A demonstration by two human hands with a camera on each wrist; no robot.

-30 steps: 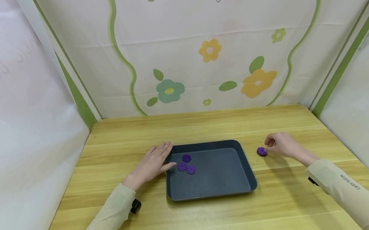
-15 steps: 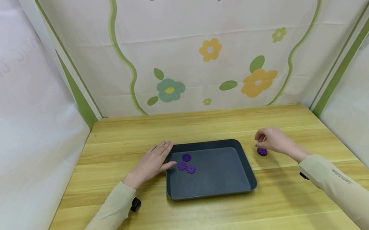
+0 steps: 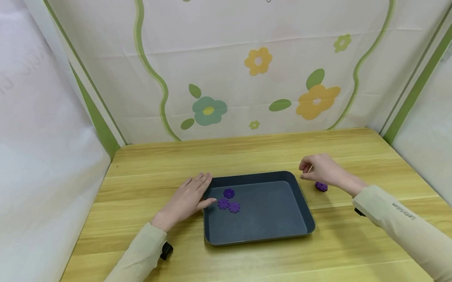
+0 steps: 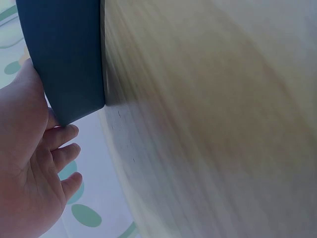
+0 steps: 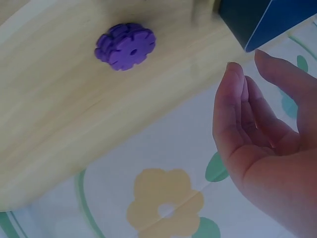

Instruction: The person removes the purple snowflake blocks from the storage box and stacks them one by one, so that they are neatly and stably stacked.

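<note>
My left hand (image 3: 186, 201) rests on the left rim of a dark grey tray (image 3: 269, 215). Its fingers stretch along the far left corner and the thumb points inward. Three purple notched discs lie in the tray near that thumb: a darker disc (image 3: 228, 193) and two lighter ones, a left disc (image 3: 223, 204) and a front disc (image 3: 234, 207). My right hand (image 3: 323, 170) hovers by the tray's far right corner. Its thumb and fingers are bent but apart, with nothing seen between them. Behind it on the table sits a small stack of purple notched discs (image 5: 126, 46).
The wooden table (image 3: 263, 273) runs back to a white cloth (image 3: 225, 66) printed with flowers. More white cloth hangs at both sides. A black strap piece (image 3: 166, 250) shows at the left cuff.
My right hand has left the disc stack and moved left to the tray's far right corner. The stack, the discs in the tray and the left hand stay put.
</note>
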